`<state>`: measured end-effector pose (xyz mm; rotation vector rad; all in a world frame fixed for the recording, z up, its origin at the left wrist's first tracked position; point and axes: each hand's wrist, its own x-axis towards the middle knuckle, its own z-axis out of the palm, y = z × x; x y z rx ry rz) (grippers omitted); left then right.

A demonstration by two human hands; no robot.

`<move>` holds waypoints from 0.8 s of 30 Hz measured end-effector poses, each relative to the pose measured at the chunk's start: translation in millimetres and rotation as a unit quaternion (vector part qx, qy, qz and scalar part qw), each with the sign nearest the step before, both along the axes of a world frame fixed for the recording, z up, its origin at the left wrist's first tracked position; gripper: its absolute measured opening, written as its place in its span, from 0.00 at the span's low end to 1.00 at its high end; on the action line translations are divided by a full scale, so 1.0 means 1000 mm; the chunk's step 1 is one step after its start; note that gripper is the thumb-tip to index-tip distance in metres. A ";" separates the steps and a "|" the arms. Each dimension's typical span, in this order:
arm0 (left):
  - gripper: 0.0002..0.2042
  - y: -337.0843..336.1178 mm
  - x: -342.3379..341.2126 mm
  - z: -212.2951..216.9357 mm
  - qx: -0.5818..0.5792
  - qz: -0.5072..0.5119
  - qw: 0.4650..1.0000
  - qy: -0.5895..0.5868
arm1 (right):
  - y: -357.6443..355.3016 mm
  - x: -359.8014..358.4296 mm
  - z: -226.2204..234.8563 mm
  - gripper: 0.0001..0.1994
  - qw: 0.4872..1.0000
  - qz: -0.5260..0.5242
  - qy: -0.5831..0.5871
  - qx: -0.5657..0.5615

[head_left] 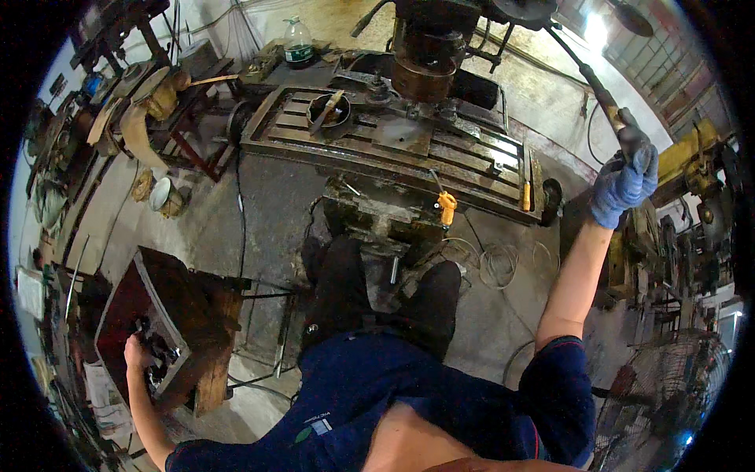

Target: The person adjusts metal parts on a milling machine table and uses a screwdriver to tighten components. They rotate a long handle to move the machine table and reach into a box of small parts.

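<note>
My bare left hand (135, 352) reaches into a rusty open box (177, 315) at the lower left. Its fingers look curled at the dark metal parts (160, 352) lying there; what they hold is too small to make out. Raised at the right, my right hand (625, 185) in a blue glove is closed round the handle of a long machine lever (602, 90). This lever slopes down from the head of a drilling or milling machine (425, 59). Below the spindle spreads a slotted worktable (366, 141) with wet, shiny patches.
On the worktable stand a round pan (329, 114) with a brush and a yellow-handled tool (526, 193). A yellow air gun (446, 206) hangs at its front. Behind is a clear plastic jug (298, 43). A fan (668, 393) stands at lower right; a coiled hose (499, 266) lies on the floor.
</note>
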<state>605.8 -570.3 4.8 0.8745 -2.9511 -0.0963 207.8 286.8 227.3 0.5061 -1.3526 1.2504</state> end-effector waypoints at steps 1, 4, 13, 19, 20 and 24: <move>0.17 0.009 -0.002 0.005 -0.008 0.000 1.000 0.012 | -0.002 -0.004 0.003 0.12 1.000 -0.023 0.020 0.006; 0.20 0.057 -0.062 0.046 -0.001 -0.016 1.000 -0.011 | -0.009 0.012 0.023 0.11 0.979 -0.181 -0.014 0.090; 0.24 0.051 -0.054 0.050 -0.028 0.112 0.983 -0.140 | 0.027 -0.032 0.020 0.13 0.981 -0.128 -0.010 0.144; 0.21 0.029 -0.057 0.019 -0.009 0.177 0.984 -0.035 | 0.024 -0.029 0.025 0.14 0.978 -0.137 -0.007 0.155; 0.20 0.030 -0.063 0.017 -0.013 0.191 0.981 -0.036 | 0.026 -0.025 0.027 0.14 0.978 -0.139 -0.009 0.154; 0.15 0.036 -0.068 -0.002 -0.062 0.171 0.983 -0.006 | 0.019 -0.014 0.033 0.15 0.981 -0.133 -0.013 0.140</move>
